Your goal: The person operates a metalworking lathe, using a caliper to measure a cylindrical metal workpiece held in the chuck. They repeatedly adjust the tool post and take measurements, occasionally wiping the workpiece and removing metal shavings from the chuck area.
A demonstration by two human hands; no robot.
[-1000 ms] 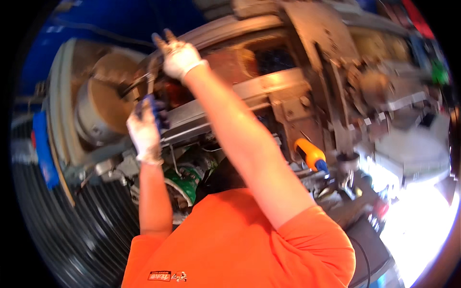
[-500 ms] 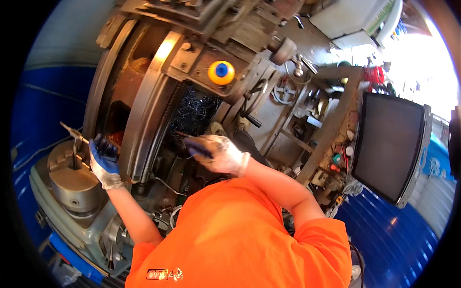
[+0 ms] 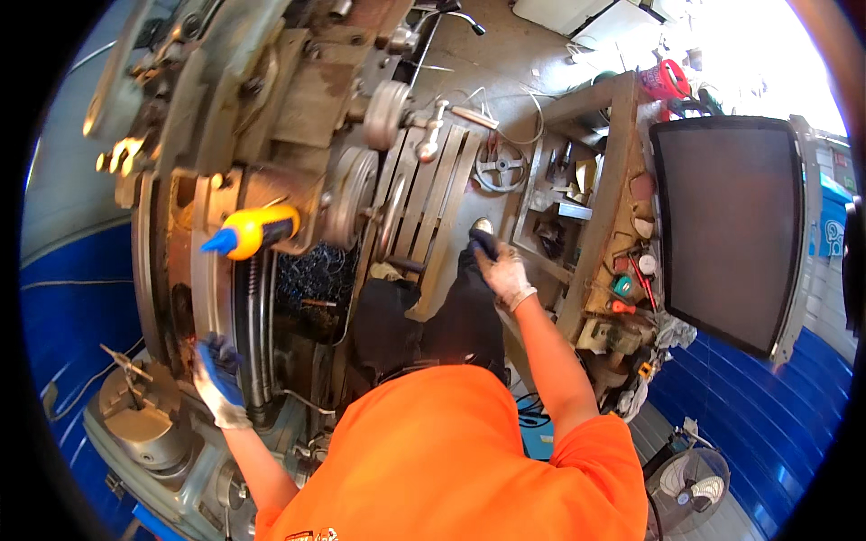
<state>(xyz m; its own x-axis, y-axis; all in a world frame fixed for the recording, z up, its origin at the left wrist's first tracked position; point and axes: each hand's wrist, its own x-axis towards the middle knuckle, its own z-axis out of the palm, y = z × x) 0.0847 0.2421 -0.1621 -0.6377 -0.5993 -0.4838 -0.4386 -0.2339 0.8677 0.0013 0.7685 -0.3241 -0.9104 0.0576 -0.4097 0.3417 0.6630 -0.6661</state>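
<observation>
My left hand (image 3: 216, 379), in a white glove with blue coating, grips the edge of the grey lathe bed (image 3: 180, 270), just right of the round steel chuck (image 3: 144, 419). A yellow bottle with a blue nozzle (image 3: 257, 230) lies on the machine above that hand. My right hand (image 3: 501, 270), gloved the same way, hangs out to the right over the wooden slat platform (image 3: 433, 207). Its fingers are curled, and whether they hold anything is unclear. My orange shirt (image 3: 451, 460) fills the lower middle.
Dark metal swarf (image 3: 311, 275) lies under the lathe's handwheel (image 3: 352, 194). A wooden rack with small tools (image 3: 604, 252) stands at the right, beside a big dark panel (image 3: 731, 225). A fan (image 3: 690, 478) sits low right. A spoked wheel (image 3: 501, 167) lies on the floor.
My view has swung down and right along the lathe. My right hand has left the machine and moved out over the wooden platform. My left hand has stayed by the chuck, lower on the bed.
</observation>
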